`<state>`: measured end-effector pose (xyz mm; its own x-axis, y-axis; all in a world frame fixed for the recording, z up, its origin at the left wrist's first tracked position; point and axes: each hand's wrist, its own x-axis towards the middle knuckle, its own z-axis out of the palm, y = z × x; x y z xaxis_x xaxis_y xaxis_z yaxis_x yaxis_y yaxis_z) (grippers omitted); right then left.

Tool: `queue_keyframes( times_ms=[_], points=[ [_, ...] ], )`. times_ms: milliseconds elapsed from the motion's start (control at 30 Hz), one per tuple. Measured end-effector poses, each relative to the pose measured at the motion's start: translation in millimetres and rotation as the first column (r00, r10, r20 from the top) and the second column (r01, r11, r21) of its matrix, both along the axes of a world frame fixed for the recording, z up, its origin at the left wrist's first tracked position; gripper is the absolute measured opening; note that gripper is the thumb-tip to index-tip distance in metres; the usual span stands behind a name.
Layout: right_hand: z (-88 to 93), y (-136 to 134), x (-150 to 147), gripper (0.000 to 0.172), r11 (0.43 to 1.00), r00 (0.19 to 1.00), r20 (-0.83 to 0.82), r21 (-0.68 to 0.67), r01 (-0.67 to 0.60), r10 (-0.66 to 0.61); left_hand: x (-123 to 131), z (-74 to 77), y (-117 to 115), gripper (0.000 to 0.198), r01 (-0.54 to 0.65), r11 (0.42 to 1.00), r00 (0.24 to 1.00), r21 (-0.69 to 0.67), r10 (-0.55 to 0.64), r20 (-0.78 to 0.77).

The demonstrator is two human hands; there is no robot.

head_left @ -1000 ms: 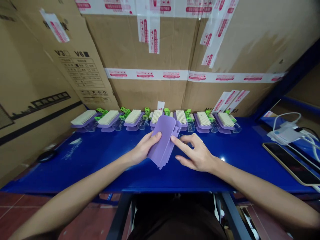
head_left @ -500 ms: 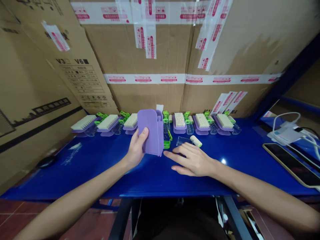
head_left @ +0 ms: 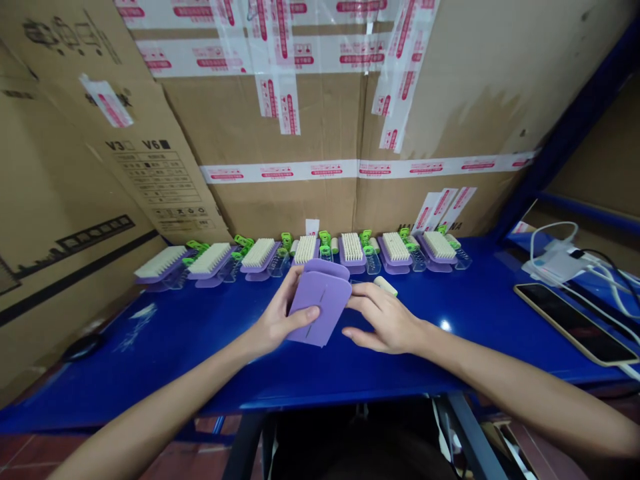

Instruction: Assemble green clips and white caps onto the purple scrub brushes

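My left hand is closed round a purple plastic holder made of two rounded flaps, tilted above the table, with the thumb lying on its front face. My right hand is at the holder's right edge, thumb and fingers apart. Its fingertips meet or pass behind that edge; whether they press on it I cannot tell. Just behind my right hand lies a cream cylinder on the table. The green clip piece and most of the clear case are hidden behind the hands and holder.
Along the back of the blue table stands a row of several purple brushes with cream bristles, with green clips and clear cases beside them. Cardboard walls the back. A phone and white charger lie right.
The holder has been turned and tipped in my left hand, lowered slightly, and now shows both flaps from the top. My right hand has come up to its right edge. The view has shifted slightly.
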<state>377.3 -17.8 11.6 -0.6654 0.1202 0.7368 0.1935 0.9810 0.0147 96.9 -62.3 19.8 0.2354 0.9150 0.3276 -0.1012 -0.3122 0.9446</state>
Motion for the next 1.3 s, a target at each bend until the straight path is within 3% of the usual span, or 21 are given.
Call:
queue_keyframes(
  times_ms=[100, 233, 400, 500, 767, 867, 1000, 1300],
  points=[
    [-1.3, 1.6, 0.8, 0.041, 0.999, 1.000, -0.020, -0.034, 0.013, -0.014, 0.5, 5.0, -2.5, 0.068, 0.050, 0.999, 0.998, -0.007, -0.050, -0.033],
    [-1.1, 1.3, 0.2, 0.038, 0.997, 0.996, -0.067, -0.060, 0.056, -0.060, -0.2, 1.7, -1.8, 0.068, 0.078, 0.996, 0.995, -0.038, -0.080, -0.061],
    [2.4, -2.1, -1.0, 0.039, 0.987, 0.984, -0.133, -0.120, 0.104, -0.120, 0.5, -1.2, -3.4, 0.066, 0.077, 0.997, 0.987, 0.027, -0.073, -0.143],
    [3.1, -3.8, -0.9, 0.040, 0.980, 0.979, -0.150, -0.162, 0.116, -0.140, 0.3, -0.8, -4.8, 0.064, 0.134, 0.991, 0.974, 0.003, -0.131, -0.187],
    [0.8, -3.4, -4.4, 0.051, 0.957, 0.968, -0.184, -0.267, 0.117, -0.169, -4.8, -6.2, -0.3, 0.079, 0.211, 0.977, 0.961, -0.027, -0.212, -0.175],
    [2.5, -3.7, -4.2, 0.048, 0.965, 0.979, -0.156, -0.246, 0.090, -0.131, -4.2, -13.4, 0.8, 0.089, 0.178, 0.980, 0.976, -0.085, -0.187, -0.108],
    [4.1, -4.3, -3.3, 0.045, 0.971, 0.984, -0.152, -0.231, 0.059, -0.096, 0.3, -17.8, 3.2, 0.096, 0.159, 0.944, 0.986, -0.288, -0.167, -0.003],
    [1.4, -3.7, -5.6, 0.042, 0.960, 0.987, -0.146, -0.279, 0.027, -0.070, 1.0, -5.0, 3.7, 0.090, 0.286, 0.830, 0.956, -0.479, -0.277, 0.091]
  ],
)
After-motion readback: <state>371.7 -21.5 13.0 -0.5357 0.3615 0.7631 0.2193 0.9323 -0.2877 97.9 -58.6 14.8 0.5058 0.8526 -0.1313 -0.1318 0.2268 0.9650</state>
